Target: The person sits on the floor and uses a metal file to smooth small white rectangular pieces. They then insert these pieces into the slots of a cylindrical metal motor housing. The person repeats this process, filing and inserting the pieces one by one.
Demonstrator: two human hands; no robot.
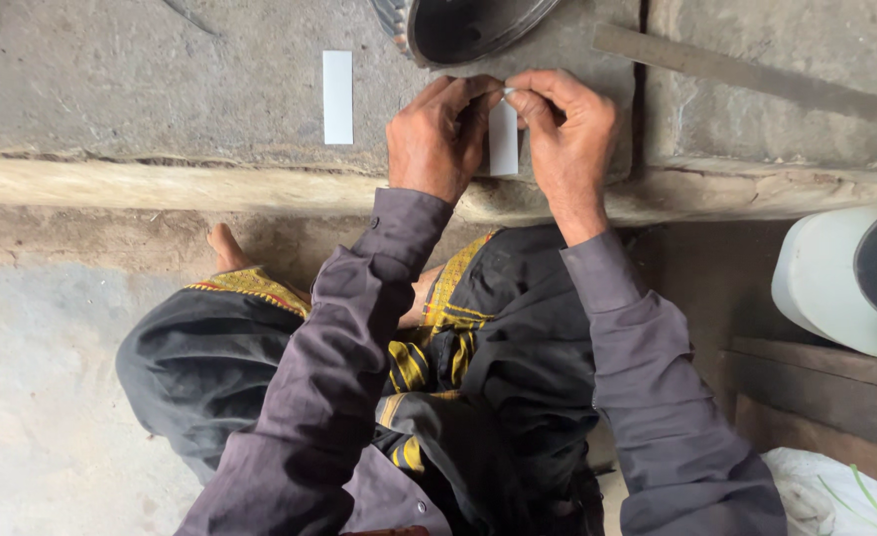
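Both hands meet over a stone slab [161, 89] in front of me. My left hand [438, 134] and my right hand [567, 129] pinch the top end of a narrow white strip [503, 144] that hangs down between them. The fingertips of both hands close on it from either side. A second white strip [337, 97], the same shape, lies flat on the slab to the left, apart from my hands.
A dark round pan [468, 28] sits at the top edge just beyond my hands. A long flat metal bar [756, 77] lies on the slab at the right. A white bucket [835, 283] stands at the right. My crossed legs in dark cloth fill the lower middle.
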